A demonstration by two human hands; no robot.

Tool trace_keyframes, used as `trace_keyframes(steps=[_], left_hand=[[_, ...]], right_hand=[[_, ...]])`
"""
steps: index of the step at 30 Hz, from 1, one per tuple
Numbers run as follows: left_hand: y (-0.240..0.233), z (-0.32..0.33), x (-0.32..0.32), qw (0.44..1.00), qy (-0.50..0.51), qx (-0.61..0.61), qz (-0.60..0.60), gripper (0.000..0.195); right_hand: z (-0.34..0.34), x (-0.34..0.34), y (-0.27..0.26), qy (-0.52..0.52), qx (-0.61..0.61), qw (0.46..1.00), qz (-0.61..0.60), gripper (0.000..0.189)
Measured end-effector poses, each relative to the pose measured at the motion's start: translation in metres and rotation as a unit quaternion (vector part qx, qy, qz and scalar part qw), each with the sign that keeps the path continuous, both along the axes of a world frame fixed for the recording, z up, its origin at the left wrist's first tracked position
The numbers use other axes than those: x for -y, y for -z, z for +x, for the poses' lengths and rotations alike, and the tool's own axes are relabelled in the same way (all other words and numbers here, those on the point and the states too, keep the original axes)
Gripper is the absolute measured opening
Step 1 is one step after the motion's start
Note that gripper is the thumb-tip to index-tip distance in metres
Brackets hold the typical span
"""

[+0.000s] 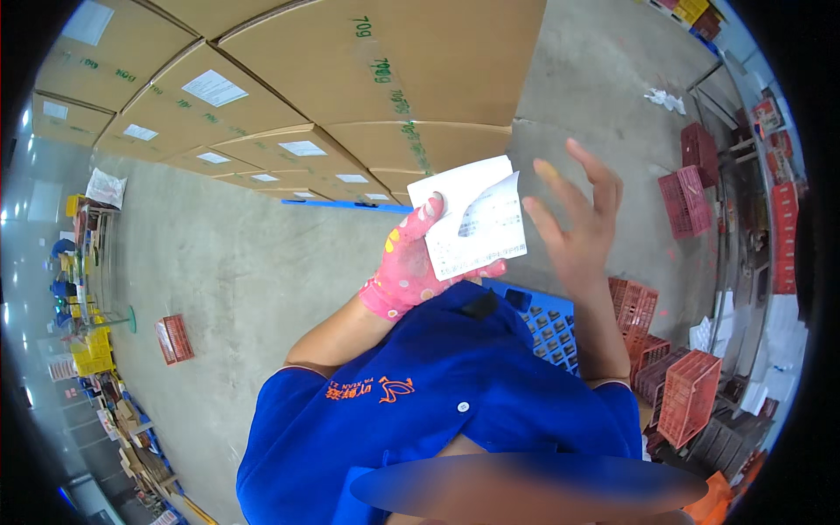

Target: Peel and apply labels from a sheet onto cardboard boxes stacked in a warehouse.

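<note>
My left hand (pixel 408 266) wears a pink glove with white and yellow flower prints. It grips a small stack of white printed paper sheets (pixel 476 223), with the thumb over the left edge. The front sheet curls away at its upper right corner, and rows of print show on it. Bare and a little blurred, my right hand (pixel 581 210) hovers just right of the papers, fingers apart and holding nothing. Beyond the papers rises a stack of large cardboard cartons (pixel 420 65). Green handwriting runs down several cartons, and white paper labels (pixel 215 88) are on many of them.
The cartons stand on a blue pallet (pixel 354 207); another blue plastic pallet (pixel 551 328) shows beside my body. Red crates (pixel 689 397) are piled at the right. A lone red crate (pixel 174 339) sits on the concrete floor (pixel 230 262) at left. White plastic (pixel 665 100) lies far right.
</note>
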State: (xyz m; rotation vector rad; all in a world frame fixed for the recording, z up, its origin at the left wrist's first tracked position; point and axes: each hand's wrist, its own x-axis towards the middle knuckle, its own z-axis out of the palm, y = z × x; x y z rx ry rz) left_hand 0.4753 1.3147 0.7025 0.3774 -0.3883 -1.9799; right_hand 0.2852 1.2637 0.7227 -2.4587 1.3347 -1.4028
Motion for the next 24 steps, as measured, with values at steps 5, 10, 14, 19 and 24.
trace_keyframes(steps=[5, 10, 14, 19, 24], left_hand=[[-0.001, 0.013, -0.009, 1.000, 0.006, 0.003, -0.011, 0.074], [-0.006, 0.039, -0.001, 0.997, 0.024, -0.070, 0.015, 0.075], [-0.020, 0.060, 0.010, 0.992, 0.056, -0.107, -0.024, 0.069], [-0.032, 0.075, 0.026, 0.999, -0.031, -0.015, -0.035, 0.065], [-0.038, 0.115, 0.072, 0.987, -0.110, 0.069, -0.091, 0.064]], right_hand=[[0.016, 0.009, -0.016, -0.114, 0.040, 0.990, 0.074, 0.018], [0.031, 0.002, -0.028, -0.179, -0.041, 0.979, -0.088, 0.016], [0.048, -0.012, -0.047, -0.226, -0.080, 0.948, -0.210, 0.020], [0.054, -0.024, -0.084, -0.289, -0.020, 0.914, -0.284, 0.021], [0.053, -0.017, -0.159, -0.246, 0.152, 0.937, -0.194, 0.021]])
